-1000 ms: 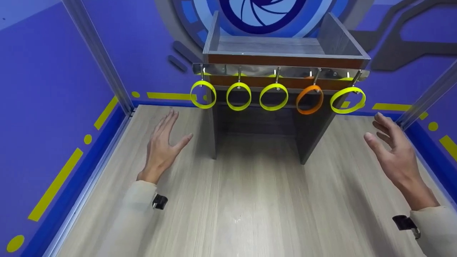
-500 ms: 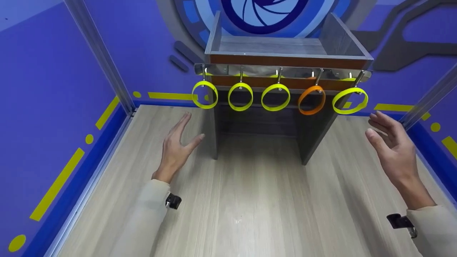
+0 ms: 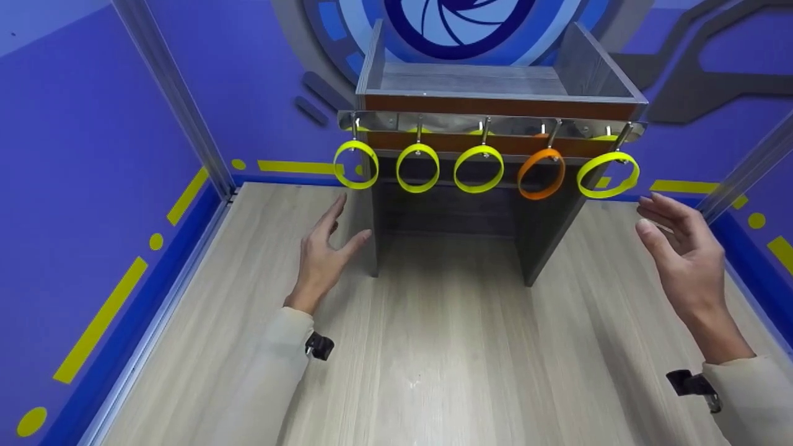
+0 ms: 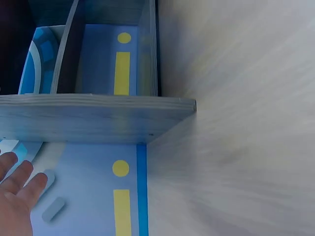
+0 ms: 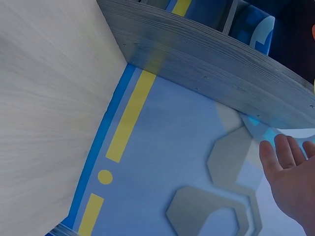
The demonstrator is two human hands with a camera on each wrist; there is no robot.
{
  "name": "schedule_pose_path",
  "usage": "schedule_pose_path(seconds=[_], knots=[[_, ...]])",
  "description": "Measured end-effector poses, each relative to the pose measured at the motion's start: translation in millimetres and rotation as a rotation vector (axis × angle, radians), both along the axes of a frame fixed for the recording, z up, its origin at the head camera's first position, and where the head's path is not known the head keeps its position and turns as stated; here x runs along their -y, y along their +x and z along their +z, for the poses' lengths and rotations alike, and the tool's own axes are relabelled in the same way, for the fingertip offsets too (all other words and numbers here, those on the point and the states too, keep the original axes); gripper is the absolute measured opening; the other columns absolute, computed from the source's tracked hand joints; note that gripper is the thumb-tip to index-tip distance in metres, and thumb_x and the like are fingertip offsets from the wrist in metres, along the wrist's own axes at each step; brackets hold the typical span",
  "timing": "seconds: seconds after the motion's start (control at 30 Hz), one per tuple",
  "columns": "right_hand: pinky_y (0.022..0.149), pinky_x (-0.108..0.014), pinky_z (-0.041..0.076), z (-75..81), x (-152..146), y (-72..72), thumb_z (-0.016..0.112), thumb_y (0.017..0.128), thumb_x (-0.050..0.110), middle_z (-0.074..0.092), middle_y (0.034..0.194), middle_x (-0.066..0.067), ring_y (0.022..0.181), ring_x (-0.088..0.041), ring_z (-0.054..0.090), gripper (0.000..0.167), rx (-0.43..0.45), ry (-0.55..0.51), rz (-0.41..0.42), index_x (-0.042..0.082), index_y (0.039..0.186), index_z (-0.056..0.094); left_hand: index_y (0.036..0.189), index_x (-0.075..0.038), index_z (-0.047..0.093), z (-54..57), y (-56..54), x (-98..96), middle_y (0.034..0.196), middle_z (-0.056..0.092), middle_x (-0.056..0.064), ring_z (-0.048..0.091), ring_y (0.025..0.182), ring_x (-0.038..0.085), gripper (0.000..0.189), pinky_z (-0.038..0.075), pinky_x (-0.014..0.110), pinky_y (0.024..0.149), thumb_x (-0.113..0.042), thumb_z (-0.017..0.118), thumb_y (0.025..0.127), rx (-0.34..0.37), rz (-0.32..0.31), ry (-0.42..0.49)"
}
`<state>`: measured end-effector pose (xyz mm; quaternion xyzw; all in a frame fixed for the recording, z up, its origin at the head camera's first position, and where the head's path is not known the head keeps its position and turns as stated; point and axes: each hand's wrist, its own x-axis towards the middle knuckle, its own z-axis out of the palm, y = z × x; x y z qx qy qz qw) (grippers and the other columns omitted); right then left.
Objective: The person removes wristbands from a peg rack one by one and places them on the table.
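Note:
Several yellow rings and an orange ring [image 3: 536, 196] hang in a row from hooks on a metal strip [image 3: 452, 124] along the front of a grey wooden shelf unit [image 3: 376, 229]. My left hand [image 3: 320, 263] hovers below the leftmost yellow ring [image 3: 355, 186], thumb spread from straight fingers, touching nothing. Off to the right, my right hand [image 3: 691, 272] is raised below and beside the rightmost yellow ring [image 3: 598, 194], its fingers relaxed and holding nothing. Each wrist view shows the fingers apart from the shelf's side panel, with part of the hand cut off.
A light wood-grain table [image 3: 433, 371] spreads under both hands. Blue printed walls [image 3: 80, 186] enclose the left, back and right sides, joined by metal corner posts [image 3: 176, 93]. The shelf unit's upper tray [image 3: 471, 79] has raised side panels.
My left hand has moved right, closer to the shelf unit's left panel. My right hand has barely moved, its fingers slightly more bent. The rings hang as before.

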<state>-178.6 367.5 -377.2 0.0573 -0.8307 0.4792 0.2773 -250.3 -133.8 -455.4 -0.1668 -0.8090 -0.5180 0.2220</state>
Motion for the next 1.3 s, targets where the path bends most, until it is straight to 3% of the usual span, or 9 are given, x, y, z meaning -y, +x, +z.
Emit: schedule_pose_path(seconds=[0.3, 0.63, 0.83, 1.03, 1.3], knots=[[0.105, -0.015, 0.049, 3.2, 2.3, -0.6, 0.066, 0.105, 0.007, 0.067, 0.139, -0.005, 0.126, -0.011, 0.063, 0.045, -0.019, -0.053, -0.021, 0.006, 0.149, 0.057, 0.161, -0.005, 0.044, 0.6, -6.6, -11.8, 0.162, 0.048, 0.009, 0.049, 0.146, 0.027, 0.074, 0.046, 0.039, 0.117, -0.022, 0.081, 0.098, 0.016, -0.088, 0.129], [0.102, -0.013, 0.050, 1.2, 3.6, -1.1, 0.063, 0.107, 0.006, 0.067, 0.138, -0.006, 0.125, -0.012, 0.063, 0.041, -0.027, -0.046, 0.002, 0.004, 0.148, 0.058, 0.152, -0.002, 0.056, 0.0, -10.3, -15.6, 0.151, 0.060, 0.010, 0.061, 0.135, 0.026, 0.060, 0.051, 0.048, 0.112, -0.013, 0.079, 0.098, 0.062, -0.132, 0.252], [0.101, -0.013, 0.050, 0.8, 3.4, -1.5, 0.063, 0.107, 0.007, 0.068, 0.136, -0.005, 0.124, -0.012, 0.064, 0.040, -0.023, -0.050, -0.005, 0.003, 0.147, 0.059, 0.140, 0.004, 0.065, 2.3, -12.5, -20.7, 0.138, 0.068, 0.016, 0.068, 0.124, 0.030, 0.050, 0.058, 0.045, 0.103, -0.007, 0.082, 0.094, 0.061, -0.093, 0.320], [0.101, -0.013, 0.051, 0.6, 3.0, -2.8, 0.063, 0.108, 0.010, 0.069, 0.133, -0.005, 0.122, -0.012, 0.064, 0.038, -0.014, -0.049, -0.008, 0.004, 0.146, 0.060, 0.123, 0.007, 0.073, 0.5, -17.2, -28.3, 0.119, 0.075, 0.020, 0.075, 0.108, 0.033, 0.036, 0.063, 0.037, 0.092, 0.000, 0.084, 0.089, -0.008, -0.023, 0.389], [0.099, -0.014, 0.052, -0.8, 4.5, -8.8, 0.064, 0.107, 0.011, 0.070, 0.132, -0.005, 0.120, -0.013, 0.066, 0.037, 0.007, -0.087, -0.004, 0.005, 0.144, 0.062, 0.114, 0.007, 0.075, -0.6, -18.7, -37.4, 0.112, 0.076, 0.017, 0.076, 0.102, 0.032, 0.034, 0.065, 0.039, 0.087, -0.002, 0.089, 0.085, -0.020, 0.043, 0.443]])
